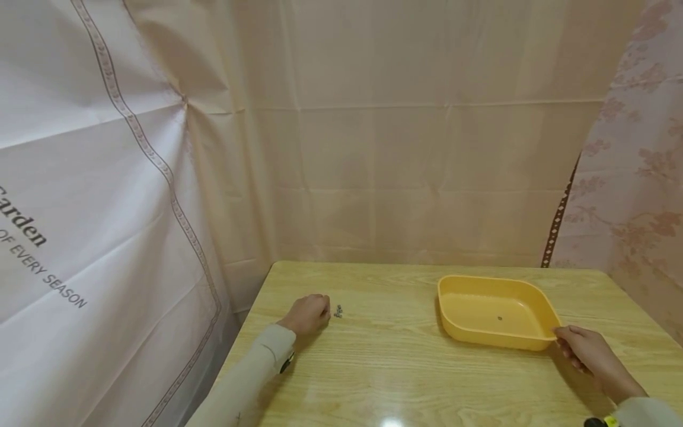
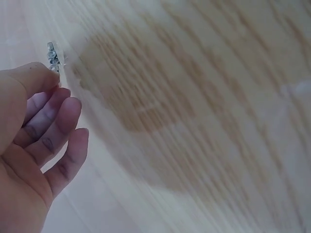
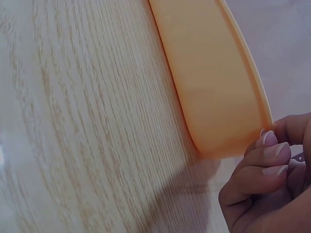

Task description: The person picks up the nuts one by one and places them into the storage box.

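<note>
My left hand, fingers bent, is on the left side of the table beside a small pile of metal nuts. In the left wrist view its thumb and fingertips come together right at the nuts; I cannot tell whether a nut is between them. On the right, my right hand pinches the near right corner of a shallow yellow plastic tray. The right wrist view shows the thumb and bent fingers at the tray's rim. One small nut lies on the tray's floor.
The light wood-grain table has rounded far corners. Behind it hangs a beige cloth. A white printed cloth borders the left, and a flower-patterned cloth hangs on the right.
</note>
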